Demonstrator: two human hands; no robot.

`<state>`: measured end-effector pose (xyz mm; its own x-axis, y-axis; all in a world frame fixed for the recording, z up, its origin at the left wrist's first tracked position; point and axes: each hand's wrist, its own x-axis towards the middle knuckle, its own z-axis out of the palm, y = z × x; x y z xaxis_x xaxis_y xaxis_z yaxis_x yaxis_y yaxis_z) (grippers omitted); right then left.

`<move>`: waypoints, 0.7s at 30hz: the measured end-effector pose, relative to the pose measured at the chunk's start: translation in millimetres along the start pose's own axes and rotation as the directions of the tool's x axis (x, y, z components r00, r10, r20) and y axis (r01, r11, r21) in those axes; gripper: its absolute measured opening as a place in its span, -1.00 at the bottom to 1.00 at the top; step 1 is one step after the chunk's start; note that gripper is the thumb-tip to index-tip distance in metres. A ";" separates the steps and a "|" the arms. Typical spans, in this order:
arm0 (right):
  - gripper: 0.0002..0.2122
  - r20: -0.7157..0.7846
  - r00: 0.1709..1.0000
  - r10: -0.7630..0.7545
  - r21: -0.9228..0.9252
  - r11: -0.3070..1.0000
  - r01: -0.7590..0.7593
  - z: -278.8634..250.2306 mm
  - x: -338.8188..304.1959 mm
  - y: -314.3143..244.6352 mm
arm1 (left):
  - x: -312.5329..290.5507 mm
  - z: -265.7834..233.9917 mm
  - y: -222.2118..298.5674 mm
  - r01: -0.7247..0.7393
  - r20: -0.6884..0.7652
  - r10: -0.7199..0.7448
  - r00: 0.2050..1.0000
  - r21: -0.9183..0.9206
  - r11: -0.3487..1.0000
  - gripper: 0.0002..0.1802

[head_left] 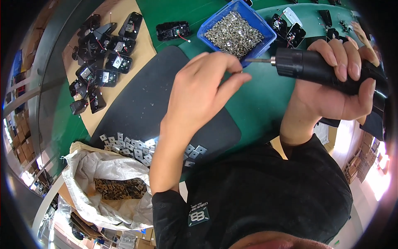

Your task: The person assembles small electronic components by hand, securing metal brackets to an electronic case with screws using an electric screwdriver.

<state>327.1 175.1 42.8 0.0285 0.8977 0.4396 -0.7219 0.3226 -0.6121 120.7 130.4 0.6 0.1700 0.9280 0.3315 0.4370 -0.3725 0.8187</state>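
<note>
My right hand (344, 74) is wrapped round a black electric screwdriver (296, 64), held level with its bit (260, 60) toward the left. Close to the bit's tip, my left hand (203, 85) has thumb and forefinger pinched together. A tiny glint shows between those fingertips, too small to name. Just beyond them stands a blue bin (265, 43) full of small metal screws (234, 35). Below my left forearm, small square metal plates with holes (139, 149) lie scattered on a dark grey mat (141, 99).
Black plastic housings with wires (118, 62) crowd a cardboard sheet (139, 50) at left. A single housing (173, 31) lies by the bin. A white woven sack (83, 174) holds small brownish metal parts (120, 189). Another person's hand (360, 33) is at far right, near more housings (295, 35).
</note>
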 end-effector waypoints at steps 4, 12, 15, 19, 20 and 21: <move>-0.62 0.017 0.992 0.129 0.255 0.958 -0.129 16.5 -5.6 -2.5 | -35.7 -10.3 10.2 0.061 -0.108 -0.073 0.992 -0.109 0.992 -0.81; -0.60 0.171 0.952 0.256 0.302 0.906 -0.297 37.3 -13.4 9.8 | -76.5 -15.6 13.2 -0.064 -0.273 -0.015 0.962 -0.277 0.959 -0.72; -0.59 0.225 0.930 0.292 0.290 0.891 -0.350 41.6 -14.9 9.7 | -84.8 -16.7 14.6 -0.068 -0.305 -0.023 0.952 -0.285 0.956 -0.72; -0.58 0.287 0.898 0.334 0.275 0.869 -0.412 46.4 -17.3 10.0 | -90.1 -19.0 14.6 -0.063 -0.316 -0.028 0.948 -0.276 0.959 -0.72; -0.58 0.301 0.889 0.344 0.271 0.863 -0.426 47.2 -18.0 10.3 | -92.5 -19.0 12.7 -0.075 -0.315 -0.020 0.949 -0.287 0.955 -0.71; -0.58 0.314 0.881 0.354 0.266 0.858 -0.439 47.7 -18.2 10.1 | -93.9 -18.6 11.1 -0.088 -0.313 -0.011 0.950 -0.299 0.950 -0.70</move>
<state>286.3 147.7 60.1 -0.4473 0.8109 0.3773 -0.8159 -0.1972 -0.5435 93.2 39.0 -12.7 -0.1199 0.8835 0.4528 0.1367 -0.4370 0.8890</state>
